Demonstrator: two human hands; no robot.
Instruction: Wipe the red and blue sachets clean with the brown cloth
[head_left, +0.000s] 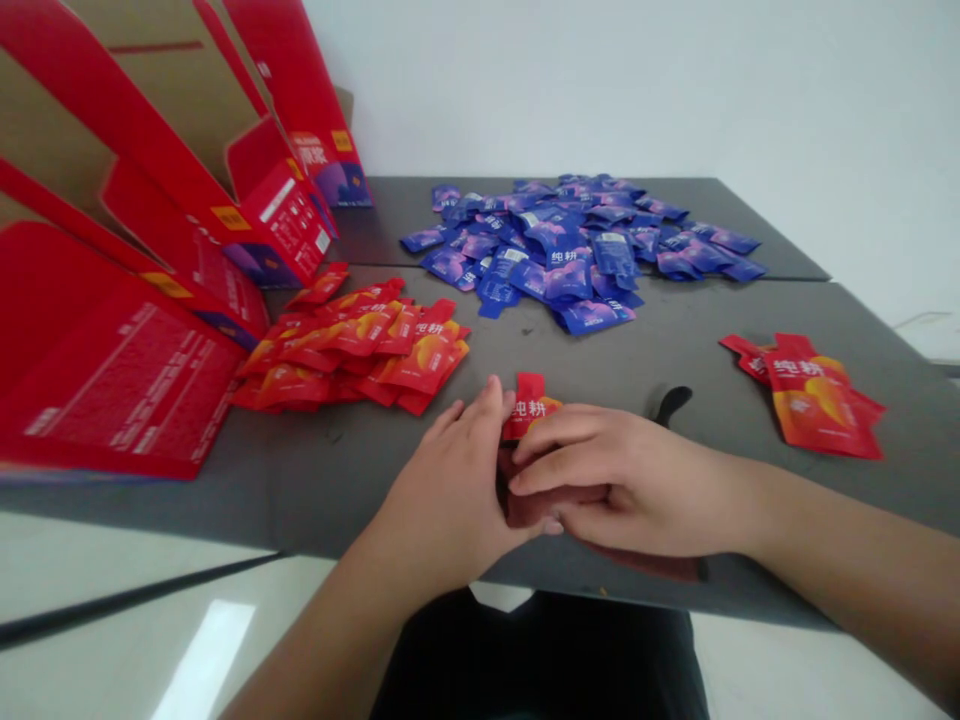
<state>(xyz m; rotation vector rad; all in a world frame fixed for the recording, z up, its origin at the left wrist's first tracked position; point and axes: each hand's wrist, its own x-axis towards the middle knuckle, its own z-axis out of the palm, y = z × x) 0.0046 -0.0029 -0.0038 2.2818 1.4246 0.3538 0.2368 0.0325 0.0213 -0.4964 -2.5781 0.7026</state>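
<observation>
Near the front edge of the table, my left hand (450, 490) and my right hand (637, 480) come together around a red pouch (531, 408) with white lettering. Only the pouch's top, with its spout tab, shows between them. My left hand cups its left side, fingers fairly straight and thumb reaching under toward the right hand. Curled fingers of my right hand press over the pouch from the right. A dark reddish surface shows in shadow below the fingers; whether more pouches lie there I cannot tell.
Left of my hands lies a heap of red pouches (360, 345), beside open red cartons (142, 370). Blue pouches (562, 255) are piled toward the back. A few red pouches (814, 395) lie at right. A black curved piece (673, 403) sticks out behind my right hand.
</observation>
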